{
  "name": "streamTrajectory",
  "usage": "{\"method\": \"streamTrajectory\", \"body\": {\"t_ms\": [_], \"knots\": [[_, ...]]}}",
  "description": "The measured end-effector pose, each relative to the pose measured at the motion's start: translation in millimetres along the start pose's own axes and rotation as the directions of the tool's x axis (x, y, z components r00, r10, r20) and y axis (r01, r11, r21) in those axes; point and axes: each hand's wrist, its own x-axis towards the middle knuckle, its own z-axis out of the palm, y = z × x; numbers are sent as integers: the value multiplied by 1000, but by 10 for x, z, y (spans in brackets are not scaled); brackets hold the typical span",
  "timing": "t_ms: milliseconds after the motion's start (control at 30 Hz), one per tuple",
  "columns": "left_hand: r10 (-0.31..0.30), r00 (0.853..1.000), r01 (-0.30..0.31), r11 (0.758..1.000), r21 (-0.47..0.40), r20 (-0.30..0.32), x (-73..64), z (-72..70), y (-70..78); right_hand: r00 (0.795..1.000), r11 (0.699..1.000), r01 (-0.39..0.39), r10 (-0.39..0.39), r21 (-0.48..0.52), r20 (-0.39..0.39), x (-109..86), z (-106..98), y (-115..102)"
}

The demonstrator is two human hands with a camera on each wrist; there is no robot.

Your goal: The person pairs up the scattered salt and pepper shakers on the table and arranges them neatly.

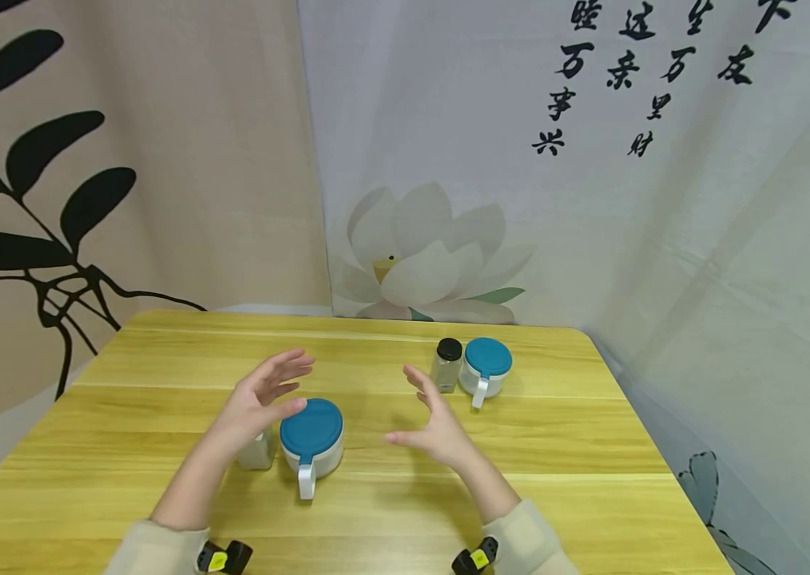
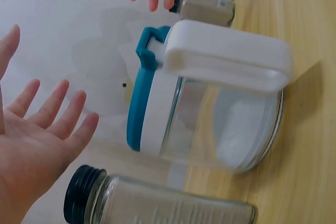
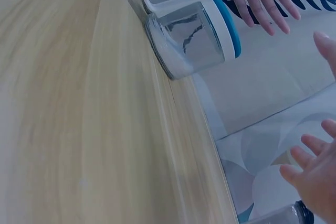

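My left hand (image 1: 268, 399) hovers over the left side of the table, fingers spread and holding nothing. Just beside it stands a glass jar with a blue lid and white handle (image 1: 311, 435), its handle facing me. A glass bottle with a black screw cap (image 2: 168, 200) stands left of that jar, partly hidden by the left hand in the head view. My right hand (image 1: 437, 423) is raised right of the jar, palm toward the left hand, fingers apart and nothing in them. White contents lie in the bottom of the jar (image 3: 184, 40).
Farther back on the right, a second black-capped bottle (image 1: 446, 366) stands next to another blue-lidded jar (image 1: 487, 367). The wooden table (image 1: 391, 527) ends at a printed curtain (image 1: 448, 160) behind it.
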Motion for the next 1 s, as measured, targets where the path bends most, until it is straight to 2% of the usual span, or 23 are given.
{"method": "streamTrajectory", "body": {"t_ms": [167, 400, 533, 633, 867, 1000], "knots": [[-21, 1000, 21, 1000, -5, -10, 27, 70, 8, 999, 1000, 13, -13, -5, -36, -36, -49, 25], [-27, 999, 27, 1000, 8, -19, 50, 173, 38, 995, 999, 0, -4, -37, -100, -22, -108, 384], [-28, 999, 28, 1000, 4, -16, 70, 224, 41, 993, 1000, -14, 11, -22, -119, -40, -147, 422], [-34, 999, 34, 999, 9, -13, 84, 257, 42, 993, 1000, -13, 13, -2, -116, -53, -170, 370], [-43, 999, 43, 999, 10, 1, 103, 333, 38, 994, 1000, -13, 12, -5, -109, -125, -236, 30], [-52, 999, 52, 999, -5, 3, 115, 372, 40, 993, 1000, -9, 7, -17, -121, -149, -271, -18]]}}
